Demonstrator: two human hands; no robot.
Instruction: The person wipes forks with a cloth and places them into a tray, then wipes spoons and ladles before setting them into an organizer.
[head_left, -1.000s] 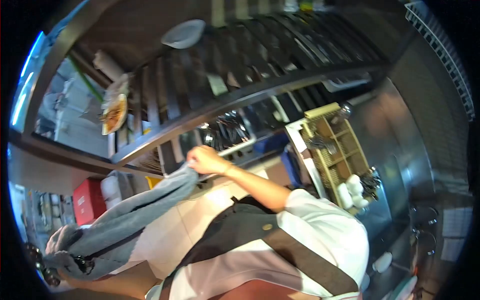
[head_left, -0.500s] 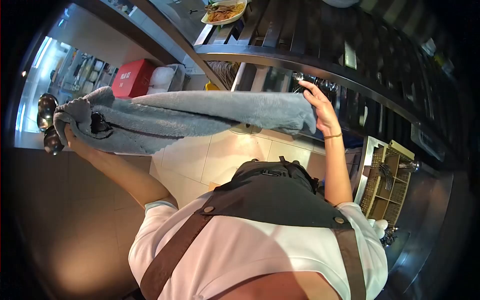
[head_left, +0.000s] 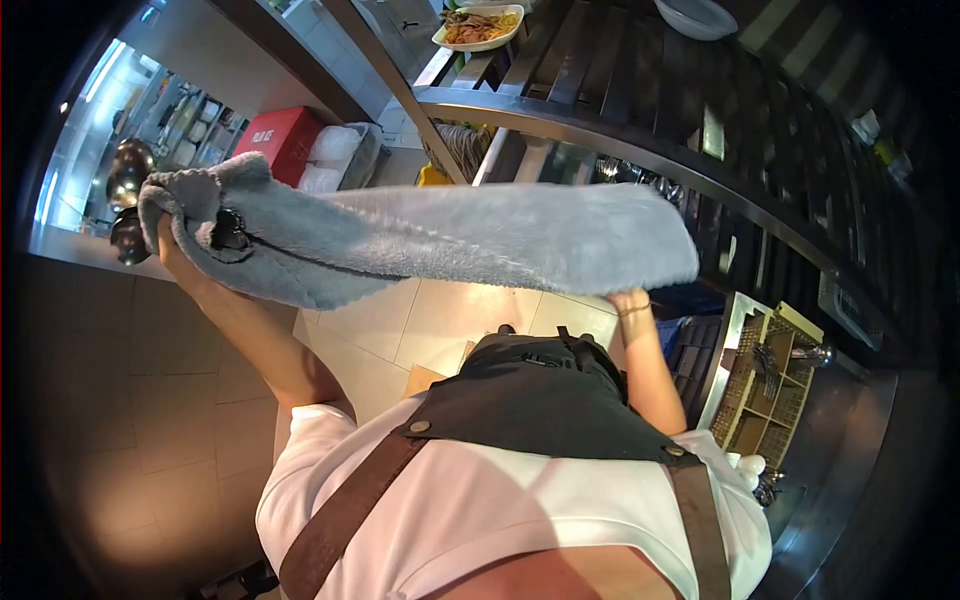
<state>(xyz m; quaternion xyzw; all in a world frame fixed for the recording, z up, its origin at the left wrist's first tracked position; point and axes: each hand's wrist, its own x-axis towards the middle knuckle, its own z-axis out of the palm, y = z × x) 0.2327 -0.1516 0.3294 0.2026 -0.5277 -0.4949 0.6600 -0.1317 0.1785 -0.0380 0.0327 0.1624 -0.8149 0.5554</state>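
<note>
Left hand (head_left: 166, 236): clamped on bunched gray towel (head_left: 480, 232)
Right hand (head_left: 628, 299): at towel's other end, grip hidden
Dark object (head_left: 230, 230): among folds

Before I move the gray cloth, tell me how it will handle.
The gray cloth will probably flop and sag, since it bunches into loose folds near the left hand. Its fuzzy surface suggests it won't be slippery. The dark item among its folds might slide out if tipped.

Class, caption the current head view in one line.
A grey cloth spans the left hand and right hand, above a tiled floor.
</note>
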